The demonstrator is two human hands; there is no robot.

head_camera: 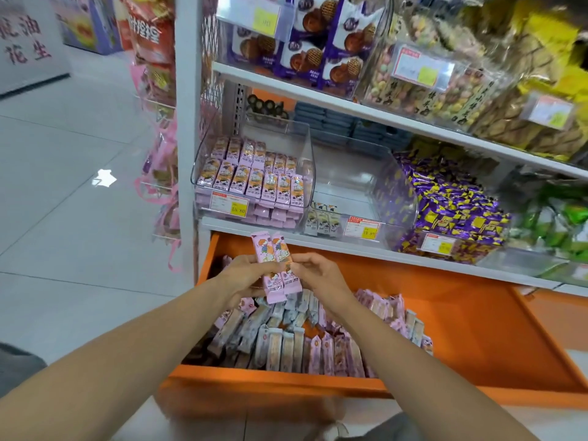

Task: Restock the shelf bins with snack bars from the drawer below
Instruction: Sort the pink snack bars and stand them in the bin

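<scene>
Two pink cartoon-printed snack bars point(271, 250) upright above orange drawer point(273, 379); left grip point(243, 276) and right grip point(318, 274) both pinching them.

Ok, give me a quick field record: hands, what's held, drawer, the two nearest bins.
left hand: grips two pink snack bars from the left
right hand: pinches the same bars from the right
drawer: open, orange, bars piled at its left
left bin: rows of pink bars, well stocked
middle bin: only a few bars at the front
</scene>
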